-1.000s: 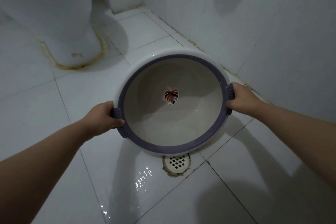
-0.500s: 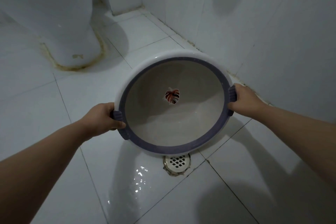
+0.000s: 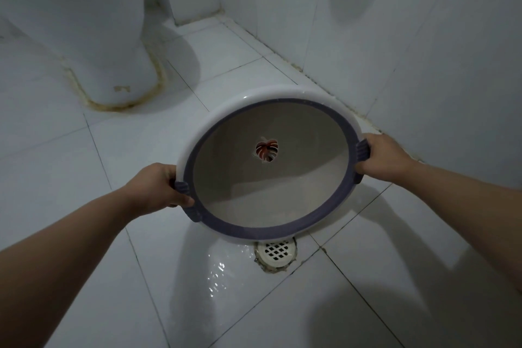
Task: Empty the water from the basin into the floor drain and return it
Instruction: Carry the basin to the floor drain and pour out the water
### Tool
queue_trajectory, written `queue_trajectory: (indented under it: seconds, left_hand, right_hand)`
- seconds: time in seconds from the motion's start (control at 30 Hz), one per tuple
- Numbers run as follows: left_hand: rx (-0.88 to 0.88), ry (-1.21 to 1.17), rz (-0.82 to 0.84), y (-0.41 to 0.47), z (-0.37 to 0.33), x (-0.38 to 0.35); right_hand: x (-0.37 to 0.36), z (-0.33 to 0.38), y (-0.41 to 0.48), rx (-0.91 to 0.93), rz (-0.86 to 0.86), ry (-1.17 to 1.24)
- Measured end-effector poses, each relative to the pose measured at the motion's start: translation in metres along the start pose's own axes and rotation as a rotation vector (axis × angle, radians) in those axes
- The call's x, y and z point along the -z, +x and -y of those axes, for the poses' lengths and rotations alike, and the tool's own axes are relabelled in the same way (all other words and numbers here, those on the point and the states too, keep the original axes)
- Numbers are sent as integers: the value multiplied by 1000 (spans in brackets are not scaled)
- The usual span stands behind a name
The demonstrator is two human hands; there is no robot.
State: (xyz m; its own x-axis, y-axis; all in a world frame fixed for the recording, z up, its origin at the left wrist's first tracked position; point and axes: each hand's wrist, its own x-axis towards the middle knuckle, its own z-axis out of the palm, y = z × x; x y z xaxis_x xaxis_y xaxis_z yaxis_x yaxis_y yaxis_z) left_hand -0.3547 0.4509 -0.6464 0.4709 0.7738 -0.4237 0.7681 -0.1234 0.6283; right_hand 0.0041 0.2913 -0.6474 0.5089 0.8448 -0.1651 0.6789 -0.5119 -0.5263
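Observation:
A round white basin [image 3: 240, 110] with a purple rim and a red leaf print on its bottom is held above the floor, tilted so its near edge dips toward me. A little water pools in its low near side. My left hand [image 3: 158, 189] grips the left purple handle and my right hand [image 3: 381, 158] grips the right handle. The white grated floor drain [image 3: 276, 254] lies just under the basin's near edge. Water glistens on the tile [image 3: 217, 271] left of the drain.
A white toilet base [image 3: 93, 37] with a stained seal stands at the far left. A tiled wall [image 3: 409, 51] runs along the right, close to my right hand. White floor tiles spread around the drain.
The basin has tipped further toward me, its far rim rising. The wet sheen on the tile beside the drain has spread a little. Both hands keep their grip.

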Motion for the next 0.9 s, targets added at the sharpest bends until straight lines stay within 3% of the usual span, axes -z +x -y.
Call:
queue_trajectory:
  seconds: [0.9]
  left_hand:
    - [-18, 243, 9, -3, -1, -3]
  right_hand:
    - [8, 1, -3, 38, -20, -43]
